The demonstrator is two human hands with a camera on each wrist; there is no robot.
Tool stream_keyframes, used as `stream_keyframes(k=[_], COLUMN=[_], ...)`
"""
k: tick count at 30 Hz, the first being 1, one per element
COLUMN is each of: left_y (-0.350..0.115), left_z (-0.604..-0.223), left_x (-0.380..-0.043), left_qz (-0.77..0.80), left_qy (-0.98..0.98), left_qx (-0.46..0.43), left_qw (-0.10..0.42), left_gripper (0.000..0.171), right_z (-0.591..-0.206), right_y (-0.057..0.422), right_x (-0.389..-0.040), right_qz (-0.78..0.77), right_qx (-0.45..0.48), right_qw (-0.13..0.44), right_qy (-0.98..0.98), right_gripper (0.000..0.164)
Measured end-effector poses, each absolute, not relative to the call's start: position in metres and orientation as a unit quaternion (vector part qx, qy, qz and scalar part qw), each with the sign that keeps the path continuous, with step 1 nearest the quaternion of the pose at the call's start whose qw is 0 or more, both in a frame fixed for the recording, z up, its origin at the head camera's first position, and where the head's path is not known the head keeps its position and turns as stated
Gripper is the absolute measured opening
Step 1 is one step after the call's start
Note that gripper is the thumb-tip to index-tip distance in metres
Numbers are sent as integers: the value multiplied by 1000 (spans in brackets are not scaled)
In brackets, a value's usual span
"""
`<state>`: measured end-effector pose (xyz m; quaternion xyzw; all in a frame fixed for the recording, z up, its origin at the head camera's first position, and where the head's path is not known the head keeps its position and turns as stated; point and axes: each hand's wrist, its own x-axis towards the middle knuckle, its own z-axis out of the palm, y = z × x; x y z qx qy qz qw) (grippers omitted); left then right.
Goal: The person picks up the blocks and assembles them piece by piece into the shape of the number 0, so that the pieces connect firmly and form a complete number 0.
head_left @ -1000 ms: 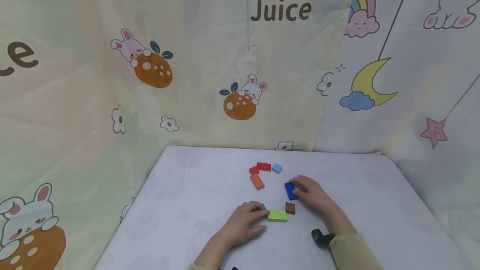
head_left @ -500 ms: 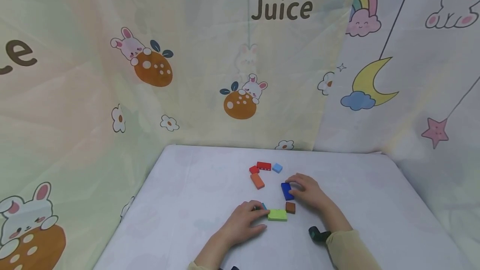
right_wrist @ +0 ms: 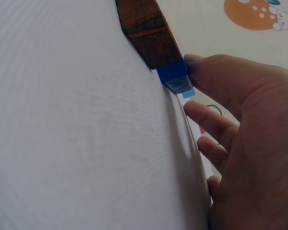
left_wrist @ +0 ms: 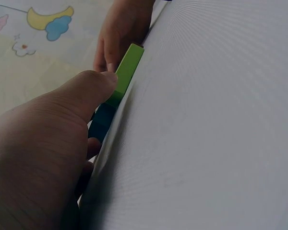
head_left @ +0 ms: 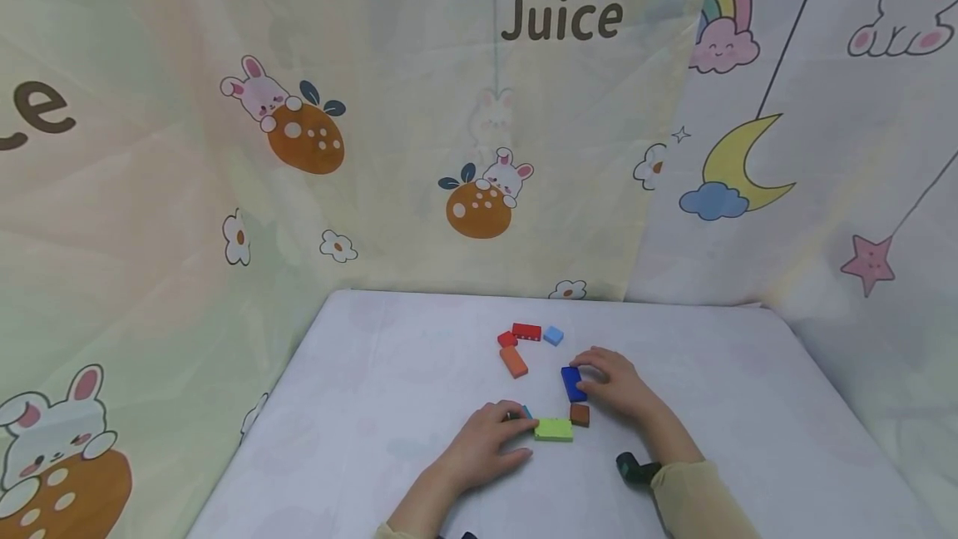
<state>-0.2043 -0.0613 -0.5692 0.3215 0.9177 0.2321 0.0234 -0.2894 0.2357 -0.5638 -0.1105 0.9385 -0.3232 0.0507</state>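
A dark blue toy block lies flat on the table, with my right hand pinching it from its right side. The thumb touches its edge in the right wrist view. A brown block is just nearer than the blue one. The lime green block lies left of the brown block, at a slight offset. My left hand rests by its left end, index finger reaching the green edge, thumb spread apart. Under those fingers is a teal block, mostly hidden in the head view.
Farther back lie an orange block, a small red block, a longer red block and a light blue block. The white-covered table meets a printed cloth behind.
My right hand has shifted the dark blue block to the left, then very slightly nearer, toward the brown block. My left hand has stayed where it was.
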Motion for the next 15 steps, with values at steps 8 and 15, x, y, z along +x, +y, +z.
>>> stream_keyframes(k=[8, 15], left_y=[-61, -61], left_z=[-570, -571], left_x=[-205, -206], left_qz=[230, 228], left_qy=[918, 920], left_qx=[321, 319], left_qw=[26, 27], left_gripper=[44, 44], right_z=[-566, -566], right_y=[237, 236], right_x=[-291, -291], right_qz=[-327, -327], right_qx=[-110, -109], right_qw=[51, 49], right_qy=[937, 937], right_gripper=[34, 34])
